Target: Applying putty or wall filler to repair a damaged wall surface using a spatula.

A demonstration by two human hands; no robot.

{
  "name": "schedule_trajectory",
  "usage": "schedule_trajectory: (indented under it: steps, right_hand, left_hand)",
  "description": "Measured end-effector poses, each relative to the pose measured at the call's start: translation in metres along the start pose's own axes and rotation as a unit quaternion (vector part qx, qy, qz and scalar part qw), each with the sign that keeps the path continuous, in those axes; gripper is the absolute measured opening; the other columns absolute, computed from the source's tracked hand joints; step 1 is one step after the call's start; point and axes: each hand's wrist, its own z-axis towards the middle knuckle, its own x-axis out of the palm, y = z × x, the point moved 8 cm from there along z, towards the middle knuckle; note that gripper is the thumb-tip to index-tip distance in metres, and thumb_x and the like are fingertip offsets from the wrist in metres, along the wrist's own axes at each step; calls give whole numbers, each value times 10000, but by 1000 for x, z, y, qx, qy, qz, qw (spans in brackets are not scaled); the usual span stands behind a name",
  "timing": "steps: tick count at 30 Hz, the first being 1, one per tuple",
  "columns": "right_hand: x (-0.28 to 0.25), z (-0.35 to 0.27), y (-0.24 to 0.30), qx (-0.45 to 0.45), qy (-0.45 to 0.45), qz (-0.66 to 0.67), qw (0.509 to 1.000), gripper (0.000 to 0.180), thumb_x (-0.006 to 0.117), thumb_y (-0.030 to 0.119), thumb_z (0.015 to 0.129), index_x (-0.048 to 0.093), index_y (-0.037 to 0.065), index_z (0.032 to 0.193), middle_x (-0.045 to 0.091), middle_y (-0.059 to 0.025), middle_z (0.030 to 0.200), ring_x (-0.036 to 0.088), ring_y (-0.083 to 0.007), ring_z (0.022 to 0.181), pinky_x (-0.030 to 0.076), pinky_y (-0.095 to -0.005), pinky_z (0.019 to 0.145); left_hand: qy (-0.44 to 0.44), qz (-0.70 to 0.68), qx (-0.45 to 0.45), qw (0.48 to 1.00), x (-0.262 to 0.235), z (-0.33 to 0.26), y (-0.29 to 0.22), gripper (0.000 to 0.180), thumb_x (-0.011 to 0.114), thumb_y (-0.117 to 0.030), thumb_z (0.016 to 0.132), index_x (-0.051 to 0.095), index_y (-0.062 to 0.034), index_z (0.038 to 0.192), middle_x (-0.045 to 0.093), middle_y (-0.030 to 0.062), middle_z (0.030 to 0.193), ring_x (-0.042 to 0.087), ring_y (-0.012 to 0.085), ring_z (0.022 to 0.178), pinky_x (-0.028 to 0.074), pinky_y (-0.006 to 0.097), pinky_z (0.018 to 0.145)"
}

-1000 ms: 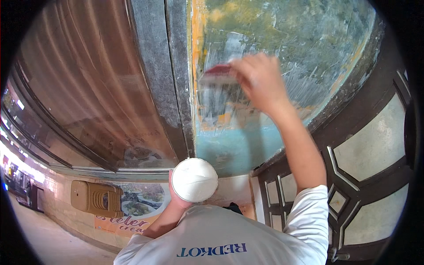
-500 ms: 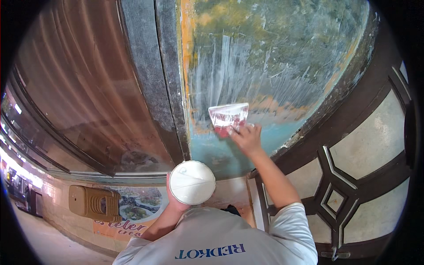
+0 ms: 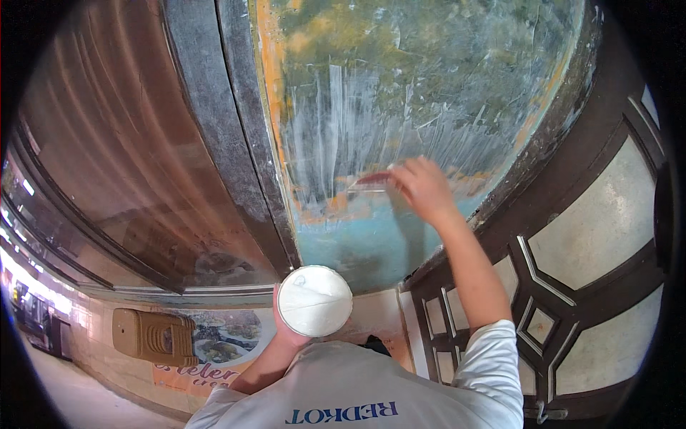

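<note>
My right hand [image 3: 423,187] is raised against a weathered wall panel [image 3: 429,93] of teal, orange and green paint, and grips a wide putty knife [image 3: 371,181] with a reddish handle, its blade pressed flat on the panel. White streaks of filler [image 3: 357,136] run up the panel above the blade. My left hand [image 3: 286,334] holds a round white tub [image 3: 314,300] filled with white paste, close to my chest, below the panel.
A dark metal frame post [image 3: 229,136] borders the panel on the left, with a brown shutter [image 3: 100,143] beyond it. A dark door [image 3: 572,243] with pale geometric panes stands to the right. A wall with a beige box [image 3: 151,336] and a poster lies lower left.
My right hand swept the putty knife down the panel, then shifted right and slightly up, the blade turning edge-on. The tub in my left hand stayed put.
</note>
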Motion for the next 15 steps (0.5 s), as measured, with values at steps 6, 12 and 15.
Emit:
schedule_trajectory:
  steps: [6,12,15]
  right_hand:
    - [-170,57,10,-64,-280,-77,955,290,748,75,762,734,166,1037,642,-25,905,598,-278,825,486,-402,723]
    - [-80,1,15,-61,-277,-147,948,181,698,202,796,740,250,965,633,57,948,573,-190,935,405,-414,824]
    - [13,-63,24,-30,-198,-136,970,215,695,213,796,744,271,998,624,63,928,574,-198,954,389,-462,851]
  left_hand:
    - [138,278,136,941,49,-9,-5,752,271,-681,1014,354,-193,1581,377,120,1619,422,419,1433,343,667,1151]
    - [61,-68,-49,995,21,11,32,797,329,-751,961,342,-260,1589,347,98,1639,357,447,1467,316,750,1116]
    - [67,-62,-65,994,24,18,41,805,345,-768,945,346,-281,1587,329,98,1648,340,462,1472,296,790,1095]
